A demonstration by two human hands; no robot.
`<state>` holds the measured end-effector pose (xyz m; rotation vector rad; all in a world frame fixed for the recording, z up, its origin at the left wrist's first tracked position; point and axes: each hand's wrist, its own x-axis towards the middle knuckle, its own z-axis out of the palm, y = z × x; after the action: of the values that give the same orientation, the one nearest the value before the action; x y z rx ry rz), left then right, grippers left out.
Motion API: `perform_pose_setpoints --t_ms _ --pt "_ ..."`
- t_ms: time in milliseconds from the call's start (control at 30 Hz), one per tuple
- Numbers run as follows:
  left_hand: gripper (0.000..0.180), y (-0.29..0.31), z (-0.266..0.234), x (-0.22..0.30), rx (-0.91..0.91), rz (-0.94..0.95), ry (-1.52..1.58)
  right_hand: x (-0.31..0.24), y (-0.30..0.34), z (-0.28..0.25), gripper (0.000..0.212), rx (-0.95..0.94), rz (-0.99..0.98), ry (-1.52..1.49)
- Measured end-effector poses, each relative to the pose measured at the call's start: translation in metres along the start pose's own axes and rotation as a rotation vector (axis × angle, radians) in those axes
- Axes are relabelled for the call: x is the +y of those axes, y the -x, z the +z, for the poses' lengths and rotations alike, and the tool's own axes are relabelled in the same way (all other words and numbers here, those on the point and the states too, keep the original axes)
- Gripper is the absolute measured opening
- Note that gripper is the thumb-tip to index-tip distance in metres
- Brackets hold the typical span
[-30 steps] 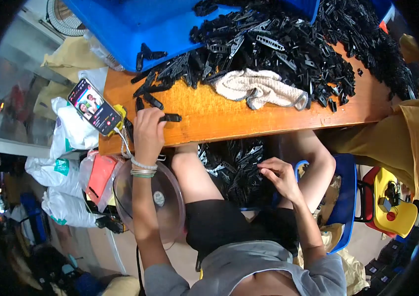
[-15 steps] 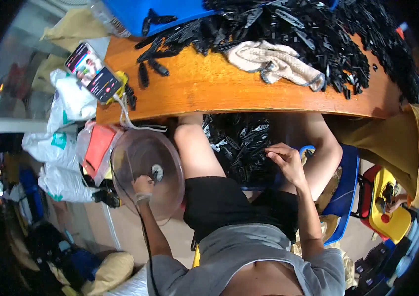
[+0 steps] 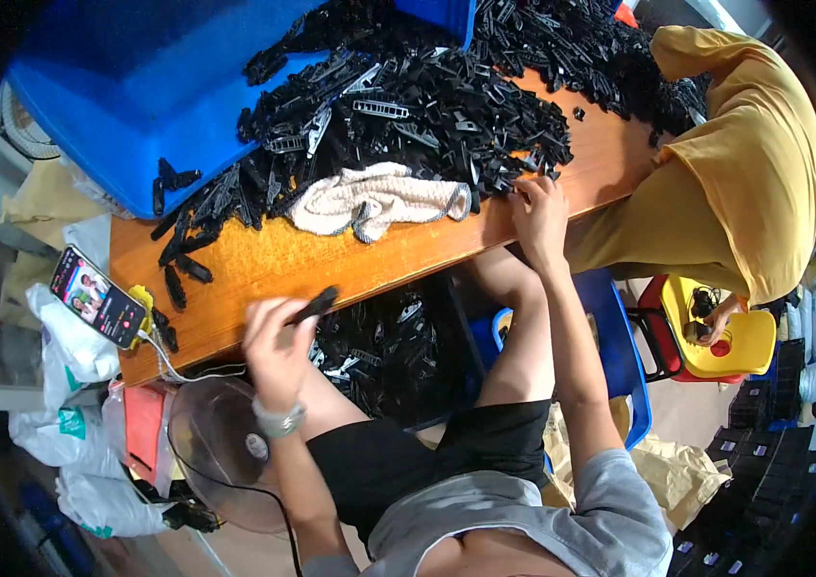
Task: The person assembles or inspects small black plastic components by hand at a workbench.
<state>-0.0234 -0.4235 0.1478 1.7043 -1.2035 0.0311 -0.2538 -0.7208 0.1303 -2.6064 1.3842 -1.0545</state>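
Between the fingers of my left hand [image 3: 275,351] is a black plastic piece [image 3: 316,305], raised just in front of the table's near edge. My right hand [image 3: 541,219] reaches over that edge to the right side of a large heap of black plastic parts [image 3: 427,130]. Its thumb and fingers close together at the heap's rim, and what they grip there is too small to make out. A white cloth [image 3: 379,200] with a dark hem lies against the heap, between my hands. Below the table, between my legs, a dark bin holds more black parts [image 3: 384,356].
A blue tub [image 3: 129,125] lies tipped at the table's back left. A phone [image 3: 98,296] with its screen lit leans at the left end. Below it stands a clear round tub [image 3: 221,452]. To the right, a person in mustard clothing [image 3: 735,183] bends beside a yellow chair [image 3: 749,341].
My left hand has come up from the clear tub to the table edge, now with a black plastic piece. My right hand has left the bin for the heap. The view has swung right.
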Motion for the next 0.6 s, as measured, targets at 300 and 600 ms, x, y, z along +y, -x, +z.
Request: perform_pose_setpoints --t_ms 300,600 --pt "0.021 -0.037 0.066 -0.007 -0.148 0.056 0.024 -0.010 0.005 -0.003 0.020 0.125 0.087 -0.244" --pt "0.021 -0.036 0.066 -0.014 -0.175 0.020 0.066 -0.091 0.037 0.001 0.023 -0.609 -0.131 -0.863"
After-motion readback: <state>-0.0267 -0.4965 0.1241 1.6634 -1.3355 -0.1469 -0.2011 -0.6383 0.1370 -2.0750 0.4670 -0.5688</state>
